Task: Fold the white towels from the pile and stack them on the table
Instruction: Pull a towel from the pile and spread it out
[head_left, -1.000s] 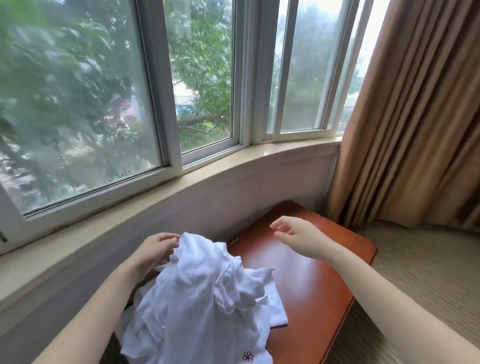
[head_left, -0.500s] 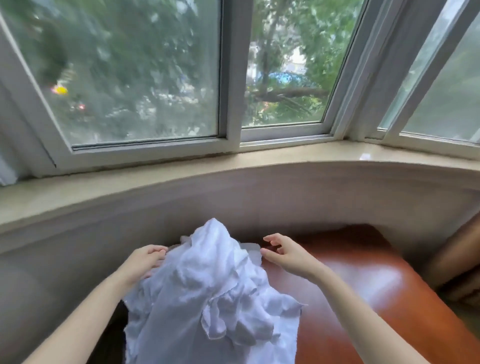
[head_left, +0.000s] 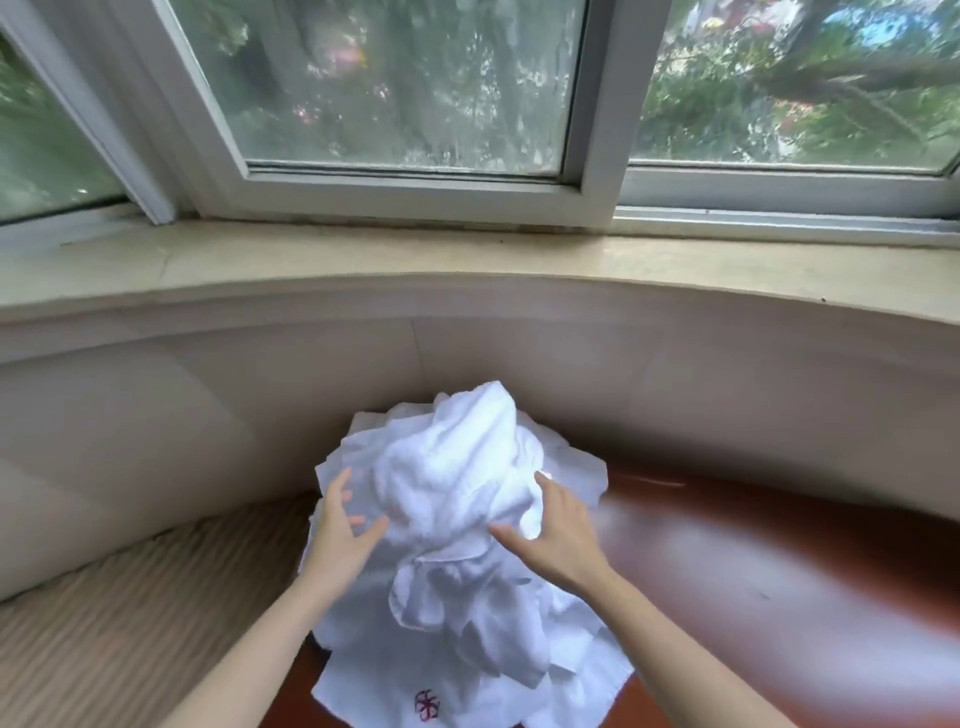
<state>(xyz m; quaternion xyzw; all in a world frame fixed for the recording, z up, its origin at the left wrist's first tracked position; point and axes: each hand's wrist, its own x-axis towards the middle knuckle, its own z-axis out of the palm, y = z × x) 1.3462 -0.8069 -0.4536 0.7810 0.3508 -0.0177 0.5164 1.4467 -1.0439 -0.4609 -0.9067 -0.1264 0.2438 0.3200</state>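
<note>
A crumpled pile of white towels (head_left: 467, 478) sits heaped on the left end of a reddish-brown wooden table (head_left: 769, 571). One towel at the pile's near edge shows a small red embroidered mark (head_left: 427, 705). My left hand (head_left: 340, 540) rests against the pile's left side with fingers spread. On the right side of the pile lies my right hand (head_left: 558, 540), fingers apart, its fingertips touching the cloth. Neither hand has closed on a towel.
A curved beige wall (head_left: 208, 415) and stone window sill (head_left: 467, 260) run close behind the table. Beige carpet (head_left: 130, 623) lies to the left below the table. The table's polished top extends to the right of the pile.
The view has swung left and down. Both hands have come in from the far side of the pile onto its sides, the right hand moving left from over the table.
</note>
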